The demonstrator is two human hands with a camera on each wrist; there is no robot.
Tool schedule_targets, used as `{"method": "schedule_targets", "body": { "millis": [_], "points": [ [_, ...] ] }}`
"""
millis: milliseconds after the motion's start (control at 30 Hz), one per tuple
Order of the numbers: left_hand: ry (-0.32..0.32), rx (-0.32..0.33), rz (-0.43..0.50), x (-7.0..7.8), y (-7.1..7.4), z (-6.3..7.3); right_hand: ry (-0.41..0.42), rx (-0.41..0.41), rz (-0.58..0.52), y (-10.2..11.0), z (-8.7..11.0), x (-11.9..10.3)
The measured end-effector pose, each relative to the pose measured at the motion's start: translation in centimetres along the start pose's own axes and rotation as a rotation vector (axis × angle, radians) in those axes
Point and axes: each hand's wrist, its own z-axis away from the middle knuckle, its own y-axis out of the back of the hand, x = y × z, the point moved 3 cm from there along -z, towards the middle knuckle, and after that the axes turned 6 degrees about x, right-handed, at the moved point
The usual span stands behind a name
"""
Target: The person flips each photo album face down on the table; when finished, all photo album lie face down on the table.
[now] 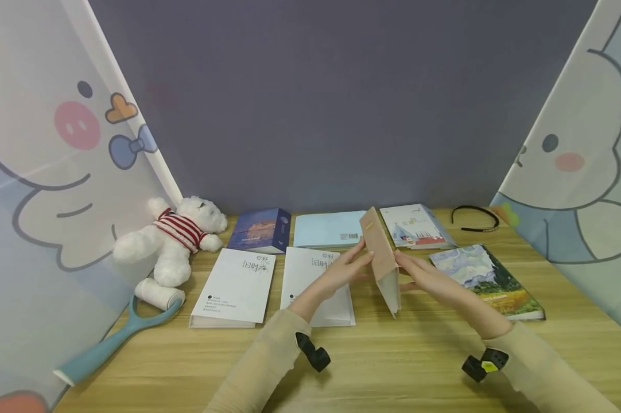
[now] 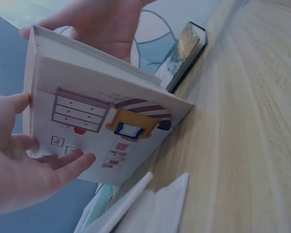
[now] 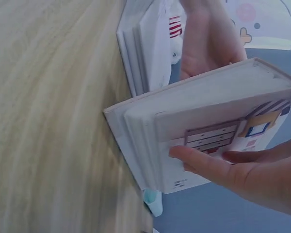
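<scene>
A thick hardcover book point(image 1: 385, 258) with a pinkish-beige spine stands tilted on the table between both hands. Its cover point(image 2: 94, 116) carries drawings of a chest of drawers and a yellow armchair. My left hand point(image 1: 338, 275) holds it from the left, fingers spread on the cover and thumb at the spine edge, as the left wrist view shows. From the other side my right hand point(image 1: 431, 275) grips it; in the right wrist view its fingers point(image 3: 208, 165) lie against the drawn cover. The book's lower corner meets the wood.
Two white books point(image 1: 235, 289) point(image 1: 318, 287) lie left of the hands. Behind are a dark blue book point(image 1: 259, 229), a light blue one point(image 1: 326, 229) and a white illustrated one point(image 1: 414, 225). A landscape-cover book point(image 1: 488, 281), headband point(image 1: 476, 218), teddy bear point(image 1: 178, 235) and lint roller point(image 1: 119, 335) lie around.
</scene>
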Motion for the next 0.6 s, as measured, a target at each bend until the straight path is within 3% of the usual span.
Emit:
{"method": "schedule_targets", "body": {
  "millis": [133,400,600],
  "points": [
    [-0.004,-0.033,-0.042,-0.2,-0.6,-0.2,-0.049,0.024,0.009,0.4,0.5,-0.2],
    [-0.060,-0.064,-0.086,-0.3,-1.2,-0.5,-0.053,0.113,0.066,1.4,1.1,0.3],
    [-0.096,-0.086,-0.133,-0.2,-1.6,-0.7,0.052,0.144,0.057,2.3,1.7,0.6]
  ]
}}
